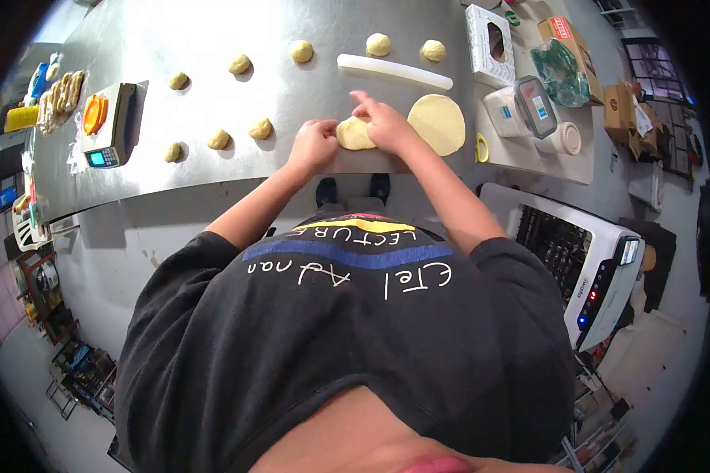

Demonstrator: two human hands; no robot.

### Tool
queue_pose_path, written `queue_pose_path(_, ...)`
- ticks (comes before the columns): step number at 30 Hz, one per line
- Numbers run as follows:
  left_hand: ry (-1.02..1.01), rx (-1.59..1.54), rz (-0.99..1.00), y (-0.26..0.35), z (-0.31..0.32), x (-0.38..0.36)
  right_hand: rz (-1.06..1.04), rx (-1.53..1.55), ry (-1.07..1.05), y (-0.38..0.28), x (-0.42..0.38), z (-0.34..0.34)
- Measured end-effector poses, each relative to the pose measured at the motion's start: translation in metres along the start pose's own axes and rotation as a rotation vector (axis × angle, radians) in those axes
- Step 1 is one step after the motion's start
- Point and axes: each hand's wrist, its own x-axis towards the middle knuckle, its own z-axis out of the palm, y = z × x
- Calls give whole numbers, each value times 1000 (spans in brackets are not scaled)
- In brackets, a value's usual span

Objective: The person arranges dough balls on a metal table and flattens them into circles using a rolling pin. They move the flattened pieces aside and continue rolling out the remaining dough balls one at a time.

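A small flattened piece of dough [355, 135] lies on the steel table between my hands. My left hand [315, 144] is closed, its curled fingers at the dough's left edge. My right hand [384, 126] covers the right part of the dough, with some fingers stretched out above it and its palm side hidden. Just to the right lies a larger rolled-out round of dough [437, 124]. Behind my hands a white rolling pin [394, 72] lies slantwise. Two dough balls, one of them this one [378, 44], sit beyond the pin.
Several smaller dough balls [239, 64] are spaced across the left of the steel table [158, 31]. A kitchen scale [107, 130] with an orange object stands at far left. Right are plastic containers [521, 110], a white box [490, 46] and yellow-handled scissors [481, 147].
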Motion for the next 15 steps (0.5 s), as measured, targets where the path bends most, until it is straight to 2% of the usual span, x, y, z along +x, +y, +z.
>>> queue_pose_path(3, 40, -73, 57, 3, 6, -14, 30, 28, -109, -14, 11, -12)
queue_pose_path(5, 1, -45, 87, -2, 4, -13, -29, 69, -76, -12, 12, -12)
queue_pose_path(8, 8, 0, 146, -14, 4, -7, -85, -81, -145, -12, 15, -12)
queue_pose_path(11, -75, -45, 176, -18, 4, -6, -45, -37, -177, -7, 20, -13)
queue_pose_path(13, 146, 131, 350, -15, 10, -10, -63, 53, -111, -6, 19, -15)
queue_pose_path(15, 144, 131, 361, -17, 12, -8, -6, 37, -159, -11, 14, -18)
